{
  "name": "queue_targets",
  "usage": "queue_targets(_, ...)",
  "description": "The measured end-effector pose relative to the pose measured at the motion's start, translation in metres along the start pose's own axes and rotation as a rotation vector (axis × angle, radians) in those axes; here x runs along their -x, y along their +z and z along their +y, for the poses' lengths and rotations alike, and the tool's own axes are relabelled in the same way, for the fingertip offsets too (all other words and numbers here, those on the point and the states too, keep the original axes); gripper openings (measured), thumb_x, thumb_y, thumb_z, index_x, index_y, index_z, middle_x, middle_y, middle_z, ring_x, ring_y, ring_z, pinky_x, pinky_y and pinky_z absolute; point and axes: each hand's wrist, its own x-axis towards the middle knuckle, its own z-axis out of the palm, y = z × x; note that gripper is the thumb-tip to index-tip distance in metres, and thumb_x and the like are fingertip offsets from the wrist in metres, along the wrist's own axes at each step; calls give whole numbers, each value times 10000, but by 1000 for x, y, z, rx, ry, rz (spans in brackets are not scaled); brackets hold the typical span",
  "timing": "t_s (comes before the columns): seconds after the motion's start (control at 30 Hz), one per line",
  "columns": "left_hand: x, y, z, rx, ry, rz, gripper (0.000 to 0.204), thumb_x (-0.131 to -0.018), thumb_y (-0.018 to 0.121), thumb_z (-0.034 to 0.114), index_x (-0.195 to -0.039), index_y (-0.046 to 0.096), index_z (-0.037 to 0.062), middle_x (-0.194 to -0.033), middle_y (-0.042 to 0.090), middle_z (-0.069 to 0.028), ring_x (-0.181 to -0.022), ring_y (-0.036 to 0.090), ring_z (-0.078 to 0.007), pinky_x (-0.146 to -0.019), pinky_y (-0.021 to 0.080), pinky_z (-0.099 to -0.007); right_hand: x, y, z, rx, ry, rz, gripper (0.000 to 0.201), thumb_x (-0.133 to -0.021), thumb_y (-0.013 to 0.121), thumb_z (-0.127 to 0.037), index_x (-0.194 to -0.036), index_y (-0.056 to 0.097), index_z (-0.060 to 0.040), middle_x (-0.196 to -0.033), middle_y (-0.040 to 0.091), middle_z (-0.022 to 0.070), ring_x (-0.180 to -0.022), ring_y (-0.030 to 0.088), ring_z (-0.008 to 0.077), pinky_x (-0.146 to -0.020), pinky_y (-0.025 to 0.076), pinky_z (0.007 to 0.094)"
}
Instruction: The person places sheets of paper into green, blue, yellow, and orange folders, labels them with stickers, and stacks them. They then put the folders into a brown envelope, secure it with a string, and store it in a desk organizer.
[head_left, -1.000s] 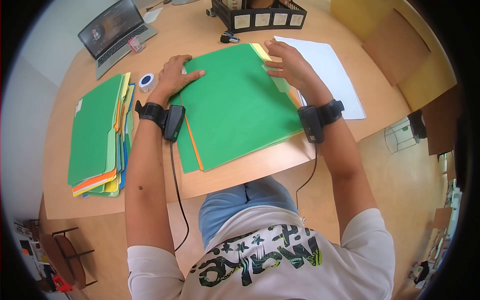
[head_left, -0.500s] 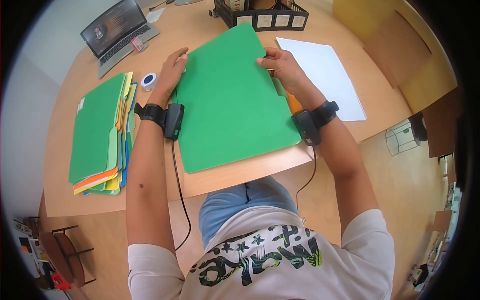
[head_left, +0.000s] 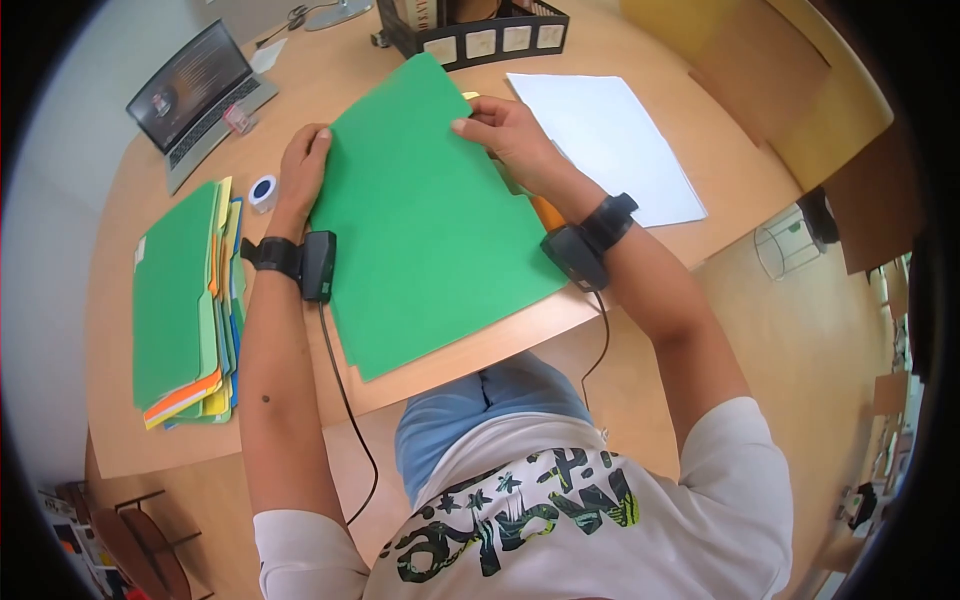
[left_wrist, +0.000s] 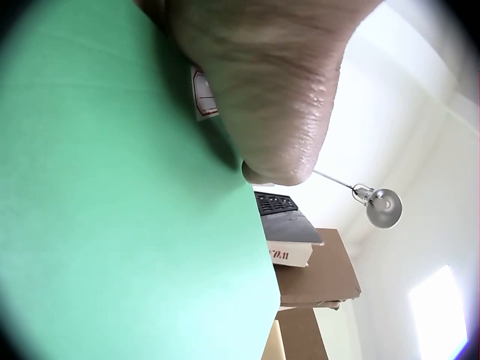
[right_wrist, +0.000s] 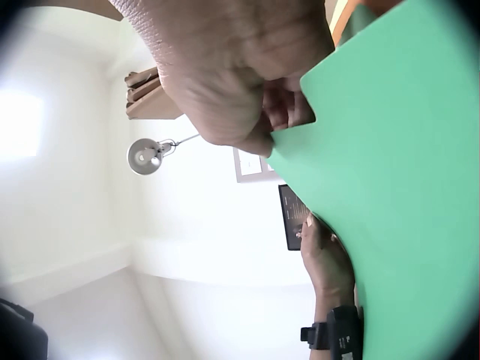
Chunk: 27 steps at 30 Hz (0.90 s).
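Note:
A large green file folder (head_left: 430, 230) stands tilted up over the table's front part, between my two hands. My right hand (head_left: 520, 145) pinches its right edge near the tab notch, thumb on the near face and fingers behind, as the right wrist view shows. At the opposite edge my left hand (head_left: 303, 172) grips the folder, its thumb along the border in the left wrist view. A small white label with a red outline (left_wrist: 204, 94) shows beside that thumb. Behind the green sheet an orange folder (head_left: 547, 213) peeks out at the right.
To the left lies a stack of coloured folders (head_left: 180, 300), with a white tape roll (head_left: 263, 193) beside it. A laptop (head_left: 195, 95) stands farther back. White paper (head_left: 610, 140) lies at the right, and a black organizer (head_left: 480, 40) sits at the back.
My right hand, earlier spread beside the folder, now pinches its edge. The green folder has tilted up and covers the orange strip at its left. My left hand has moved from its top onto its edge.

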Motion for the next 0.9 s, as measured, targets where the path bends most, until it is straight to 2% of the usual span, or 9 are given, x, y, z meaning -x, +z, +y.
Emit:
queue_targets(0.1,1,-4,3,26,-164,-20,313,-947,440,282,-930,551,-10,-831,546,-63,-786,483,-153,-746,400,-284,-5,-5,0,-247,78,-73,383,-941,526,-319,-1134,582,7,-961,642,75,-784,611,130,-721,494,263)
queue_targets(0.2,-2,-2,-12,163,-116,82,325,-956,415,292,-886,529,-4,-799,510,-39,-763,440,-133,-717,388,-286,1,-15,-17,-297,149,-292,533,-952,432,-471,-1148,569,5,-1000,632,105,-813,628,166,-754,513,279)
queue_targets(0.3,-5,-4,-18,230,-181,102,327,-957,407,287,-880,524,-9,-807,513,-33,-763,441,-134,-723,389,-284,11,-17,-25,189,281,-262,579,-952,394,-503,-1161,562,11,-1028,625,129,-877,633,187,-801,518,286)
queue_targets(0.43,-3,-2,-11,328,-205,119,306,-968,381,286,-825,525,56,-784,486,12,-733,455,-86,-682,395,-242,14,-24,-23,296,285,-343,523,-953,458,-427,-1204,545,23,-1026,632,125,-928,622,183,-847,503,275)
queue_targets(0.63,0,-2,4,430,-284,160,330,-967,381,288,-944,586,30,-866,565,-10,-778,524,-102,-723,433,-239,29,-35,-39,619,105,-420,433,-912,560,-349,-1187,593,-16,-1060,634,98,-913,599,156,-851,479,268)
queue_targets(0.7,-3,-3,2,546,-329,191,323,-965,382,286,-939,587,37,-862,567,-9,-786,531,-105,-736,440,-241,24,-69,-39,516,82,-308,399,-852,622,-276,-1144,615,-3,-1032,645,80,-897,594,148,-820,462,292)
queue_targets(0.83,-11,-12,-30,858,-451,143,365,-958,387,336,-981,586,31,-917,589,-47,-843,558,-150,-758,454,-283,28,-170,-45,826,69,205,374,-832,652,-280,-1096,639,-15,-970,664,72,-859,606,145,-730,465,273)
queue_targets(0.87,-12,-15,-37,909,-410,146,344,-960,378,333,-955,567,45,-858,576,-44,-786,552,-150,-723,454,-284,27,-208,-29,903,-17,323,405,-742,731,-280,-1003,670,24,-879,683,125,-789,640,200,-700,501,305)
queue_targets(0.9,-19,-24,-59,1005,-329,17,321,-963,380,327,-905,548,60,-792,552,-35,-720,528,-145,-681,443,-281,38,-222,-31,1016,94,347,420,-725,742,-293,-990,673,25,-871,682,132,-792,642,212,-705,502,310)
